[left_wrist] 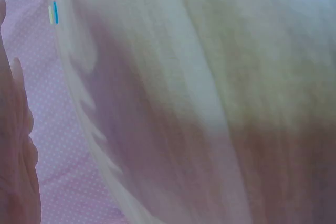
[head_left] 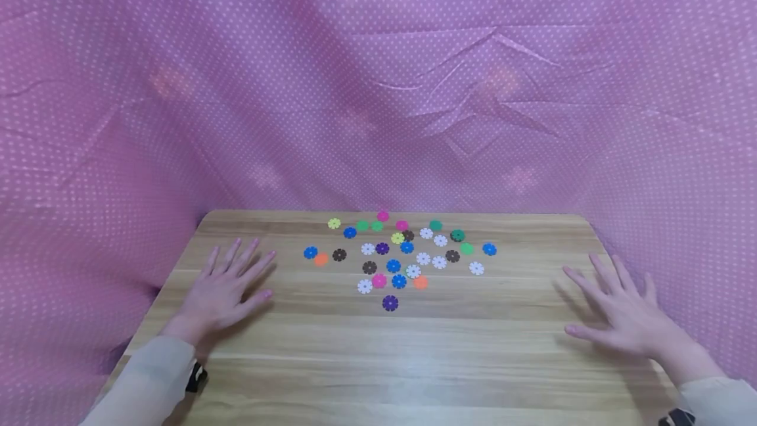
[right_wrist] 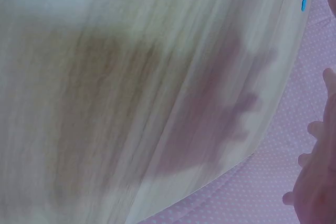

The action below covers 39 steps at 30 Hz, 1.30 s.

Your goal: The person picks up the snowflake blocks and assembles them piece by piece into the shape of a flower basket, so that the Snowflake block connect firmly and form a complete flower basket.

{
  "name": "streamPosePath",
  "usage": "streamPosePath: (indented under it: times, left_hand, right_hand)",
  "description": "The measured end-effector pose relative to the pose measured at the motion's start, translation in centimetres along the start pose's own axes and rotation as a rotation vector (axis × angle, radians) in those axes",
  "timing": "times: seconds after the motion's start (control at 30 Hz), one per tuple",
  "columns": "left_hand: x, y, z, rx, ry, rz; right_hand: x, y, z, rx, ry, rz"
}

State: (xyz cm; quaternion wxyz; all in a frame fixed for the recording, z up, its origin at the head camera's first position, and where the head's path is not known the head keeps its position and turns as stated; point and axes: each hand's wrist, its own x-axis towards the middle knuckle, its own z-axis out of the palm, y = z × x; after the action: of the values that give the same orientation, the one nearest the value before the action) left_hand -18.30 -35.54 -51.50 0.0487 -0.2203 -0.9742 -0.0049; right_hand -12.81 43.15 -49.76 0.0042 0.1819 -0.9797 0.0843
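Many flat, notched plastic discs, shaped like flowers, lie spread over the far middle of the wooden table. Among them are a purple disc (head_left: 390,303) nearest the front, a blue disc (head_left: 310,252) at the left, an orange disc (head_left: 420,283) and a white disc (head_left: 476,269) toward the right. My left hand (head_left: 219,291) hovers with fingers spread left of the discs, casting a shadow on the wood. On the other side my right hand (head_left: 627,314) is held likewise, fingers spread and holding nothing. Both wrist views show each hand (left_wrist: 18,145) (right_wrist: 317,161) only at the edge.
The wooden table (head_left: 426,367) has rounded far corners. Pink cloth with white dots (head_left: 378,84) hangs behind it and along both sides. Dark bands (head_left: 196,377) sit at the wrists, below pale sleeves (head_left: 142,380).
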Motion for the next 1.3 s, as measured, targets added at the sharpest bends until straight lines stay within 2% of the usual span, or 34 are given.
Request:
streamPosePath:
  times: [0.17, 0.3, 0.47, 0.67, 0.77, 0.9, 1.07, 1.2, 1.3]
  left_hand:
    - [0.4, 0.6, -0.4, -0.011, 0.002, -0.009]
    - [1.2, 2.4, -0.5, -0.026, -0.009, -0.019]
    - [2.8, 6.1, -0.3, -0.101, 0.001, -0.032]
    - [6.0, 11.3, -0.7, -0.242, -0.026, -0.114]
    - [7.4, 13.3, -0.6, -0.298, -0.015, -0.14]
    - [9.2, 15.3, 0.2, -0.402, 0.039, -0.155]
    - [11.3, 17.5, 1.5, -0.587, 0.133, -0.183]
    - [12.7, 19.0, 2.1, -0.69, 0.188, -0.224]
    - [13.5, 19.8, 2.5, -0.725, 0.225, -0.249]
  right_hand:
    - [0.6, -0.7, 0.0, 0.032, -0.005, 0.026]
    - [1.9, -2.3, 0.1, 0.095, -0.001, 0.032]
    - [4.2, -4.5, 1.2, 0.214, 0.035, 0.035]
    - [7.4, -7.7, 2.8, 0.359, 0.102, 0.047]
    - [9.1, -9.8, 3.7, 0.402, 0.147, 0.028]
    - [11.3, -12.6, 4.9, 0.479, 0.215, -0.009]
    - [14.0, -15.8, 6.5, 0.607, 0.288, -0.04]
    - [15.5, -17.8, 7.2, 0.703, 0.315, 0.003]
    - [16.3, -18.9, 7.7, 0.777, 0.311, 0.054]
